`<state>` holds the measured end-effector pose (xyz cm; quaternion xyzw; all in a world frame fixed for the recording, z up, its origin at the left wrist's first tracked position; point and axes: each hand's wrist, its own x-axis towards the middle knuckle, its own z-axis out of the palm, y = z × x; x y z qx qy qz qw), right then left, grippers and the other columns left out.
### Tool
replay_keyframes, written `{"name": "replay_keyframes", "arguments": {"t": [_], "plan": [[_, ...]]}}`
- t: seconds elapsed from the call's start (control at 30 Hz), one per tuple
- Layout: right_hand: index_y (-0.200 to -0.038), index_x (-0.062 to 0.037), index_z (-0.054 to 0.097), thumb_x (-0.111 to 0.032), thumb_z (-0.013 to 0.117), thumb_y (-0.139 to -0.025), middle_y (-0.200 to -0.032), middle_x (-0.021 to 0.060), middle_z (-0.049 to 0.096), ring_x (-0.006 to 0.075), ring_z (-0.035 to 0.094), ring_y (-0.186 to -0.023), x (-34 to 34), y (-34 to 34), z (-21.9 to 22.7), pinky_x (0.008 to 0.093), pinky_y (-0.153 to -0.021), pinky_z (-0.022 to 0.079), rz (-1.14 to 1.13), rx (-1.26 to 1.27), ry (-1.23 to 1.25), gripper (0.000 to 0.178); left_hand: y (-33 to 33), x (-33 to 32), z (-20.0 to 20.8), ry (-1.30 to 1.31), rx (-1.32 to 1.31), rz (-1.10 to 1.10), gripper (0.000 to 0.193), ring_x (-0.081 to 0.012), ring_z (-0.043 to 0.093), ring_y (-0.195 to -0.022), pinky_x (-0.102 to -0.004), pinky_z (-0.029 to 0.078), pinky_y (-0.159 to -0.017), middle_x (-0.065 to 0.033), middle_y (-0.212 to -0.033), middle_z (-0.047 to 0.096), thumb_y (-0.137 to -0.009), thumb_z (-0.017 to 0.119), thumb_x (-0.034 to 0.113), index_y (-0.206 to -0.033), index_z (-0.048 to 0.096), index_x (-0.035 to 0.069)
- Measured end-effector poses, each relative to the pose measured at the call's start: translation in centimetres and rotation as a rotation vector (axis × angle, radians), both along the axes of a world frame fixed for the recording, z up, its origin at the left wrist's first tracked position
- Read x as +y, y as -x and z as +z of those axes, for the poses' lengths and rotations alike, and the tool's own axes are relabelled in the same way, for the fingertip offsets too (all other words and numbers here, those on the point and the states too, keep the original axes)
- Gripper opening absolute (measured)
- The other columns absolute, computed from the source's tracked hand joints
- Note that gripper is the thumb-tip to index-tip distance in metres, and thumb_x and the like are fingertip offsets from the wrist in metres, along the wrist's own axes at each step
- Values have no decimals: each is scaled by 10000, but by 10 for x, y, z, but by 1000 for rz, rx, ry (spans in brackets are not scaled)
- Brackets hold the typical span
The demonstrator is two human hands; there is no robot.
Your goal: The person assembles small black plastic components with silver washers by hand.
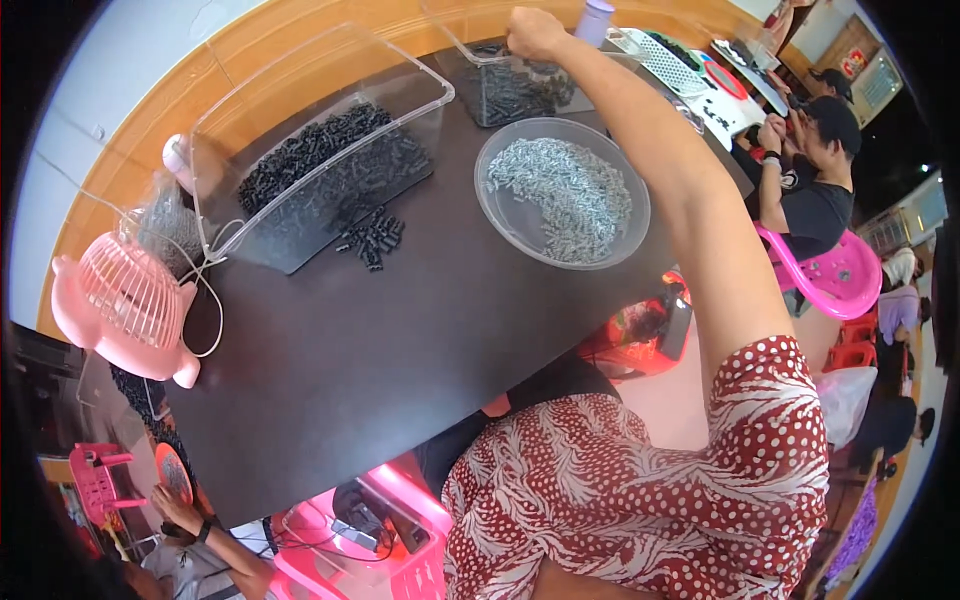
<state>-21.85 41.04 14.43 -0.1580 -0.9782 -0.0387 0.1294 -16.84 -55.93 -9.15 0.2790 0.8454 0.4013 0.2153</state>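
Black tubes (pixel 515 95) are in a clear bin (pixel 480 60) at the far side of the desk (pixel 380 340), right by where I'm reaching. Closest to me, the near edge of the desk runs slantwise past my patterned shirt (pixel 600 460), with a wide bare stretch right behind it, so tons of elbow room. Pink fan (pixel 130 300) takes up the left edge, its white cord looping onto the desk. Past the bare bit, a round clear tub (pixel 510 218) of small silvery pieces (pixel 565 190) stands just left of my forearm, and a big clear bin (pixel 300 250) of more black tubes sits to the left. Gap between those two is open desk.

My right arm is stretched nearly straight, passing the tub's right side. Right hand (pixel 537 35) is up at the far bin's rim, knuckles up, fingers bent out of sight, so can't tell if it's gripping anything. Can't make out my left hand.

Tubes are short, dark and heaped every which way, with a loose little pile (pixel 372 238) against the big bin.
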Motion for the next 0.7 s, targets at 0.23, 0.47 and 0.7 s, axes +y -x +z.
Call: {"name": "replay_keyframes", "arguments": {"t": [0.23, 0.47, 0.7], "plan": [[-886, -69, 672, -138, 553, -687, -972, 193, 632, 354, 610, -920, 6, -4, -7, 441, -778, 493, 86, 83, 20, 242, -1, -28, -12, -14, -76, -113, 347, -146, 472, -919, -274, 377, -801, -34, -1006, 507, -906, 481, 309, -1136, 517, 52], [-832, -72, 664, -130, 542, -761, -785, 148, 646, 338, 629, -723, -52, -43, 2, 424, -653, 511, 449, 782, -73, 152, 7, 22, 13, 26, -212, -175, 336, -142, 494, -877, -271, 397, -768, -30, -960, 528, -904, 485, 311, -1111, 538, 52], [-841, -70, 632, -66, 598, -722, -767, 113, 641, 289, 626, -728, -117, -143, -35, 383, -618, 506, 883, 522, 61, 124, -19, 58, 32, 58, -335, -262, 327, -137, 516, -835, -268, 418, -736, -26, -915, 550, -903, 490, 314, -1087, 559, 52]]}}
